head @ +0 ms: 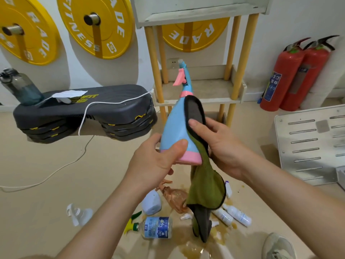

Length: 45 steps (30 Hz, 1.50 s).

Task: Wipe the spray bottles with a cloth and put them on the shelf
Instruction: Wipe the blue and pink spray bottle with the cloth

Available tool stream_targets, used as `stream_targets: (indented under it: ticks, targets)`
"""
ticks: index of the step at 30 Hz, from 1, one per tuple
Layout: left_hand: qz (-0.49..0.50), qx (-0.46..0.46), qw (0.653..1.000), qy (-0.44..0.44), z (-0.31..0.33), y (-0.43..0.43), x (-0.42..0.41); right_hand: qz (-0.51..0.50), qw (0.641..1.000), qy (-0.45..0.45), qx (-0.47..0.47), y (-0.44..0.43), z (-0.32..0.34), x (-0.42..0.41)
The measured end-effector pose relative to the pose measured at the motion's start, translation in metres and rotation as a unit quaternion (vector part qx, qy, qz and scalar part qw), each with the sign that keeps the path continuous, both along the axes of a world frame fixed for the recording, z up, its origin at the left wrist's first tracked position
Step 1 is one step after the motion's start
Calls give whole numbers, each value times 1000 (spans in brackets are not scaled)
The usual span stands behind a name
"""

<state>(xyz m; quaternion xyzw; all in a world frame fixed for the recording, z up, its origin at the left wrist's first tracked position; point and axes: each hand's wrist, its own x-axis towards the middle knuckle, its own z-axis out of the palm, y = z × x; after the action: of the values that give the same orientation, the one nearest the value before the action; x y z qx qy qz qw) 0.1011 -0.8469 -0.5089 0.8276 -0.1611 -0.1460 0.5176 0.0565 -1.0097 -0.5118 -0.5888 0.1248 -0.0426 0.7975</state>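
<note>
My left hand [158,157] grips the pink base of a blue spray bottle [175,124] with a pink trigger, held up in front of me. My right hand [216,139] presses a green and grey cloth [203,187] against the bottle's right side, and the rest of the cloth hangs down. Behind the bottle stands a pale shelf [197,98] on yellow posts; nothing shows on the tiers in view. On the floor below lie several more spray bottles: an orange one [173,197], a clear one with a blue label [156,228], a pale blue one [151,202] and two white ones [231,214].
A brownish spill [194,247] spreads on the floor around the bottles. A black step platform [84,113] with a water bottle and a white cable is at the left. Two red fire extinguishers [291,75] stand right; a white slotted panel [309,144] lies nearby. My shoe [278,247] is at bottom right.
</note>
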Motion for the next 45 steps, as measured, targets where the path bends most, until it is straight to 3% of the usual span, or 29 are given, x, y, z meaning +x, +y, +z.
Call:
stream_targets:
  ticks: [3, 6, 11, 15, 19, 22, 26, 29, 30, 31, 32, 34, 35, 37, 40, 43, 45]
  targets:
    - [-46, -19, 998, 28, 7, 3, 2, 44, 997, 20, 56, 6, 5, 2]
    - [-67, -4, 996, 56, 9, 5, 5, -4, 996, 16, 85, 12, 3, 5]
    - [-54, -36, 998, -15, 12, 0, 6, -103, 987, -6, 126, 28, 4, 9]
    - [-88, -40, 995, -21, 8, -3, 1, -126, 992, -26, 0, 28, -1, 12]
    - [-66, -76, 993, 58, 9, 1, 7, 7, 987, 44, -155, 11, 12, 8]
    - [-87, -38, 989, 112, 15, 8, 13, 13, 953, 89, -289, -5, 19, 8]
    - [-137, -8, 972, 188, 17, 16, 10, -138, 906, 47, -398, -11, 20, 11]
    - [-111, 27, 978, 175, 11, 13, 8, -195, 781, 35, -592, -7, 15, 10]
    - [-95, 31, 980, 170, 9, 12, 8, -173, 759, 59, -625, -4, 14, 8]
    - [-79, 27, 983, 163, 9, 11, 8, -135, 769, 97, -617, 0, 12, 6]
    - [-62, 23, 988, 143, 9, 8, 5, -83, 815, 136, -558, 5, 11, 4]
    - [-25, 83, 996, 37, 5, 1, -3, 11, 949, 163, -270, 21, 11, -1]
    - [-3, 147, 988, -37, 0, -4, -10, 21, 978, 154, -138, 28, 9, -2]
    - [9, 233, 960, -157, -7, -13, -26, -31, 993, 111, -18, 34, -2, 0]
    - [-84, 215, 962, -149, -13, -8, -30, -49, 995, 87, -16, 26, -8, 3]
    - [-186, 50, 981, -22, 2, 9, -13, -4, 995, 93, -24, 2, 6, 0]
    - [-135, -110, 983, 52, -1, 19, 8, 54, 995, 85, 27, -13, 21, -7]
